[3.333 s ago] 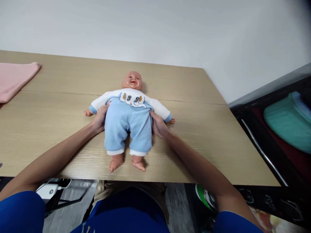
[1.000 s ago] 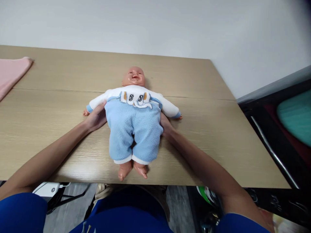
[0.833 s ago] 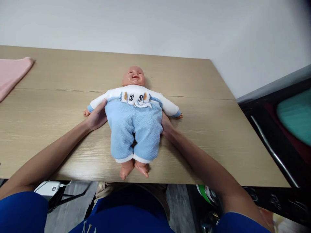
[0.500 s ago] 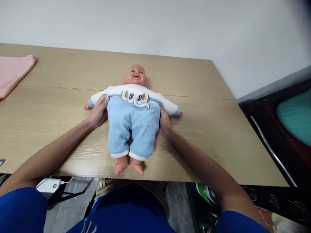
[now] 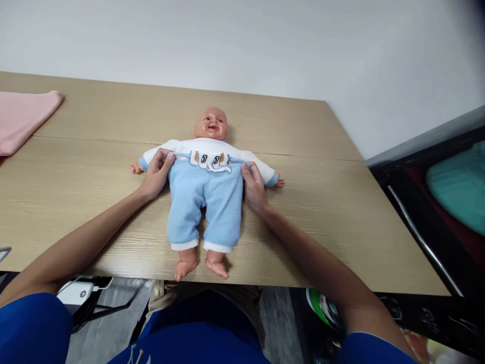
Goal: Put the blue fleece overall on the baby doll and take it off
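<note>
A baby doll [image 5: 211, 124] lies face up on the table, its bare feet towards me near the front edge. It wears a white top [image 5: 178, 147] with blue cuffs and light blue fleecy pants [image 5: 206, 189] with white hems. An elephant face patch [image 5: 210, 160] sits at the chest, where the pants meet the top. With thumb and fingers, my left hand [image 5: 158, 173] pinches the pants' upper edge on the left side. On the opposite side, my right hand [image 5: 254, 186] grips the same edge, which stretches taut between both hands.
A pink folded cloth [image 5: 26, 119] lies at the table's left end. The wooden table [image 5: 322, 217] meets a pale wall [image 5: 227, 45] behind. Beyond its right edge is a dark frame with a teal item [image 5: 460, 184]. Below the front edge hangs a white device [image 5: 76, 292].
My right hand's thumb and fingers have come over the top edge of the pants. The pants' upper edge is pulled straighter, and the doll's legs lie slightly farther apart.
</note>
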Demonstrator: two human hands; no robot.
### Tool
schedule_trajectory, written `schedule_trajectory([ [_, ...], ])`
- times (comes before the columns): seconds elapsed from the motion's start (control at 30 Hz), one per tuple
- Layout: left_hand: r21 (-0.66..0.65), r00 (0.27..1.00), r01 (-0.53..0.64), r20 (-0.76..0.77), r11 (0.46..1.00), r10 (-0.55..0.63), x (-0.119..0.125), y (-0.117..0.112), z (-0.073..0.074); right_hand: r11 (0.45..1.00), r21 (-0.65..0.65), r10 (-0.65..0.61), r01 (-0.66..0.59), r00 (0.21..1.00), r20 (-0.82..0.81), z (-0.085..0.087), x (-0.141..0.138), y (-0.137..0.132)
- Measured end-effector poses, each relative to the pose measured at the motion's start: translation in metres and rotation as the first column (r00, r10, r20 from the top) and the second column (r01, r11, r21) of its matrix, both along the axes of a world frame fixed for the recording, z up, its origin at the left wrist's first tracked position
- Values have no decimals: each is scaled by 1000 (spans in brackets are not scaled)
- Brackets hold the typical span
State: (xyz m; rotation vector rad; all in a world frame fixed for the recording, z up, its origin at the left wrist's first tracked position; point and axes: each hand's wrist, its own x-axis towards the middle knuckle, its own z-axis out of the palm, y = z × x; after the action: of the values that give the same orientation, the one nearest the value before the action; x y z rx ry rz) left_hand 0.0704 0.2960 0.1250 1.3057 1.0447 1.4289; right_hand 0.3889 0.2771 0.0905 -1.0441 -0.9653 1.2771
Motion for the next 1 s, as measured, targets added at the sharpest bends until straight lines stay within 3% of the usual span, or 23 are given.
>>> schedule_trajectory([
  [0.13, 29, 1000, 7, -10, 1000, -6, -1, 0, -3, 972, 209, -166, 111, 949, 267, 4, -3, -7],
  [0.23, 82, 1000, 25, -19, 996, -24, -6, 6, -13, 890, 427, -350, 158, 838, 419, 15, -5, -18],
  [0.33, 193, 997, -17, -68, 981, 30, -9, 12, -23, 767, 642, -470, 24, 701, 536, 40, -11, -18],
  [0.4, 273, 990, -66, -99, 960, 96, -7, 12, -27, 728, 674, -448, -122, 659, 604, 63, -23, -5],
  [0.5, 335, 981, -100, -122, 937, 148, -3, 8, -27, 718, 590, -306, -370, 593, 745, 95, -57, 35],
  [0.6, 338, 978, -108, -134, 935, 161, 0, 2, -24, 679, 365, -96, -637, 416, 904, 114, -101, 87],
  [0.67, 340, 974, -110, -150, 934, 169, 2, -1, -22, 585, 154, 35, -796, 214, 976, 118, -130, 118],
  [0.73, 350, 971, -105, -166, 931, 172, 3, -3, -21, 457, -48, 113, -888, 5, 994, 116, -154, 140],
  [0.8, 362, 970, -104, -170, 926, 176, 4, -4, -21, 362, -165, 125, -918, -127, 984, 111, -170, 153],
  [0.9, 376, 967, -117, -168, 919, 192, 5, -5, -21, 326, -182, 95, -928, -160, 983, 105, -179, 156],
  [0.97, 396, 961, -129, -177, 909, 213, 5, -6, -20, 375, -101, 99, -921, -69, 993, 103, -177, 151],
  [1.0, 415, 957, -130, -185, 901, 223, 5, -6, -19, 422, -35, 110, -906, 13, 994, 103, -175, 147],
])
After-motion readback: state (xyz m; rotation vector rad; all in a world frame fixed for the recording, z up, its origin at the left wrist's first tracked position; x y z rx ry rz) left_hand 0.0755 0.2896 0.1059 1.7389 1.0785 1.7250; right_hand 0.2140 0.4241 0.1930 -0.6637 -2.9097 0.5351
